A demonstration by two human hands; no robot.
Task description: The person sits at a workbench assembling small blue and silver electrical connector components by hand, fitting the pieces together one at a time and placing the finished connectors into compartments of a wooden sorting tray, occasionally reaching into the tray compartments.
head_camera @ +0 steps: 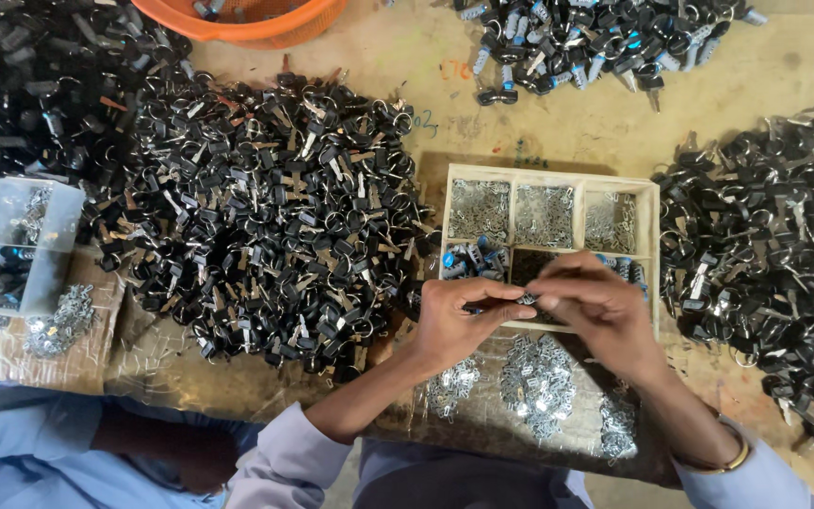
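From my feed, left hand (454,320) & right hand (595,306) both pinch a tiny metal part (527,299), over the wooden tray (654,254) by table's near edge. Prob light, stiff, slippery; fingertip pinch on its ends imo.

Bare table strip (482,123) between key heaps (256,217), wooden tray (654,236) blocking right side.

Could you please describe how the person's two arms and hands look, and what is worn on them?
Both hands are bare, without gloves. The left hand comes out of a light blue-grey long sleeve pushed up the forearm. The right hand has a similar light blue sleeve and a thin gold-coloured bangle at the wrist.
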